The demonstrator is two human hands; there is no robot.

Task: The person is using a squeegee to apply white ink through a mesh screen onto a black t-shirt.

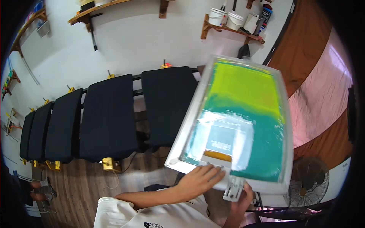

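Aluminium frames the printing screen (243,117), whose mesh runs from yellow-green at the far end to teal nearer the person, with a pale whitish patch and a small amber strip close to the near edge. The screen fills the picture from centre toward 3 o'clock, tilted with its far end raised toward the wall.

The left hand (201,178) lies flat on the near rail of the frame at about 6 o'clock, fingers spread and resting on the metal, not curled round anything. The right hand (243,199) sits just below that rail at 5 o'clock, beside a small metal bracket (234,189) that hangs from the frame edge. Its fingers are mostly hidden under the frame, so I cannot tell whether its grip is closed.

To the left, from 9 o'clock to the centre, a row of black padded platens (108,117) stands side by side on yellow clamps (110,164) above the wooden floor (83,186). White buckets (226,17) sit on a wall shelf at 12 o'clock. A floor fan (308,182) stands at 4 o'clock.
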